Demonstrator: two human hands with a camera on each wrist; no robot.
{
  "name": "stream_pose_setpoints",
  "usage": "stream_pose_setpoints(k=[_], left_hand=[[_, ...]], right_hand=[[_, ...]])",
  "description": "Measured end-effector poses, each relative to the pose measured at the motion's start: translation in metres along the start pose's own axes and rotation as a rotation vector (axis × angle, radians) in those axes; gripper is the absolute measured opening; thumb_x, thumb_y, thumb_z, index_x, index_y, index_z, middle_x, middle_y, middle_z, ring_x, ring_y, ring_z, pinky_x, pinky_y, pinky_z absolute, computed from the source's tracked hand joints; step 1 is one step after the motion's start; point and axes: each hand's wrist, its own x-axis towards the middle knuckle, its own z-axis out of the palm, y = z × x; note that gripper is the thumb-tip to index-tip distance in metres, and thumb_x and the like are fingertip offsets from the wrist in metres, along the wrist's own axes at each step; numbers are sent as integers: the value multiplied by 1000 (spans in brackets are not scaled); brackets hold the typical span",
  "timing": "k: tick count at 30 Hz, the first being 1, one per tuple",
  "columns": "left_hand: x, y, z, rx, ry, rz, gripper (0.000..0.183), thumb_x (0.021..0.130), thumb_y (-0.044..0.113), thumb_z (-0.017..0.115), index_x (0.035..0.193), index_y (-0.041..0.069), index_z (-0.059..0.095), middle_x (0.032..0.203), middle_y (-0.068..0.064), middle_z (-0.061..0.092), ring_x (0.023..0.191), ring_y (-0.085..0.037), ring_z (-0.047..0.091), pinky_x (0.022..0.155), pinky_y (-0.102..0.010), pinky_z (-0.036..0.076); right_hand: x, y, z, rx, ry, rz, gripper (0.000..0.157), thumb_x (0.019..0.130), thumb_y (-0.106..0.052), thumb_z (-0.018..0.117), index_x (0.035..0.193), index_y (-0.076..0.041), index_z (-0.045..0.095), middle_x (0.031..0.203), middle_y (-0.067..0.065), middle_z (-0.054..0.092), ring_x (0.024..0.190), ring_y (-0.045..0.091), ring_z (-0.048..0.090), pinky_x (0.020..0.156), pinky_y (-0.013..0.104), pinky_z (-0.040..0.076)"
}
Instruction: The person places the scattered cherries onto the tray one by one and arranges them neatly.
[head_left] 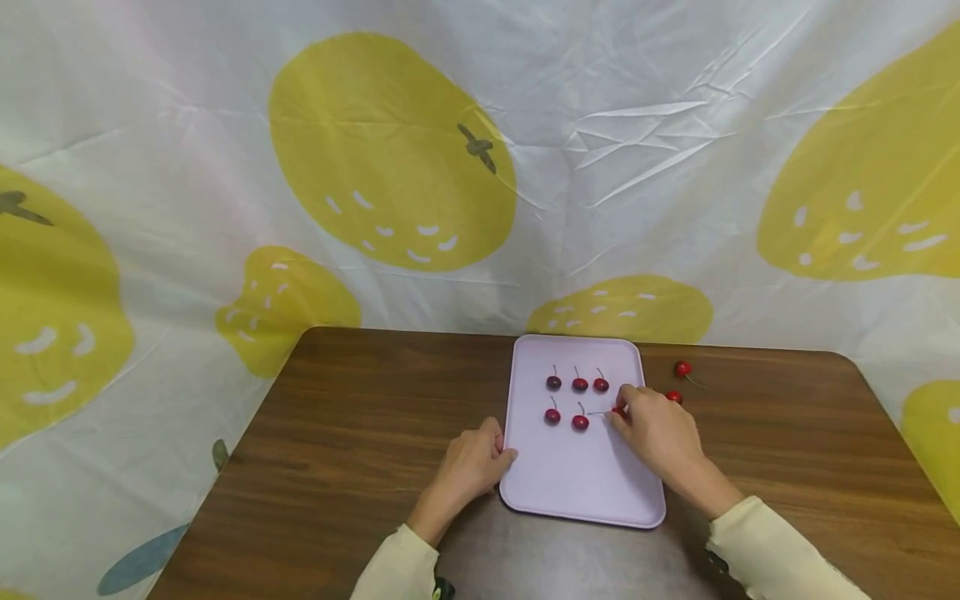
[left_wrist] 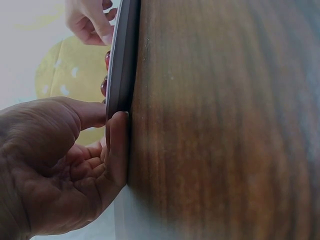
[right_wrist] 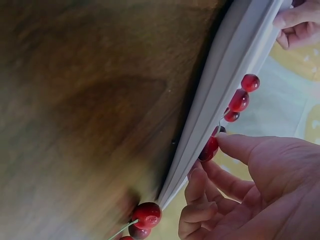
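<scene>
My right hand pinches a red cherry between thumb and fingers, low over the right part of the pale lilac tray. Its stem points left in the head view. Three cherries form a back row, the middle one with its stem upward. In front of them lie two more, a red cherry and another cherry nearer the held one. At the tray's left edge, my left hand grips the rim, thumb on top and a finger against the outer side, as the left wrist view shows.
Right of the tray, a loose cherry with a green stem lies on the brown wooden table. Another cherry sits just behind my right hand. A white curtain with yellow fruit prints hangs along the table's back edge.
</scene>
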Motion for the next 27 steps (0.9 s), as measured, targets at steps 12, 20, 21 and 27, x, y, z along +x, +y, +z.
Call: stream_pose_setpoints(k=[12, 20, 21, 27], left_hand=[[-1, 0, -1, 0, -1, -1, 24, 99, 26, 73, 93, 12, 55, 66, 1, 56, 49, -11, 57, 48, -27, 43], [-1, 0, -1, 5, 3, -2, 24, 99, 27, 73, 93, 12, 55, 66, 1, 57, 50, -11, 57, 48, -28, 42], [-1, 0, -1, 7, 4, -3, 24, 99, 27, 73, 93, 12, 55, 66, 1, 57, 50, -11, 57, 48, -28, 42], [-1, 0, 0, 17, 6, -6, 25, 99, 27, 73, 92, 12, 55, 65, 1, 56, 50, -11, 57, 49, -28, 42]], right_hand=[[-3, -8, -1, -27, -46, 29, 26, 92, -32, 80, 82, -15, 63, 67, 1, 60, 59, 22, 53, 49, 41, 40], [-3, -11, 0, -57, -53, 54, 37, 93, -41, 77, 73, -16, 58, 63, 4, 57, 56, 24, 52, 47, 41, 37], [-2, -12, 0, -62, -51, 55, 38, 94, -41, 77, 72, -17, 58, 62, 4, 57, 56, 25, 52, 47, 41, 37], [-1, -13, 1, -82, -42, 53, 42, 95, -43, 75, 68, -17, 55, 61, 5, 57, 55, 27, 53, 46, 43, 37]])
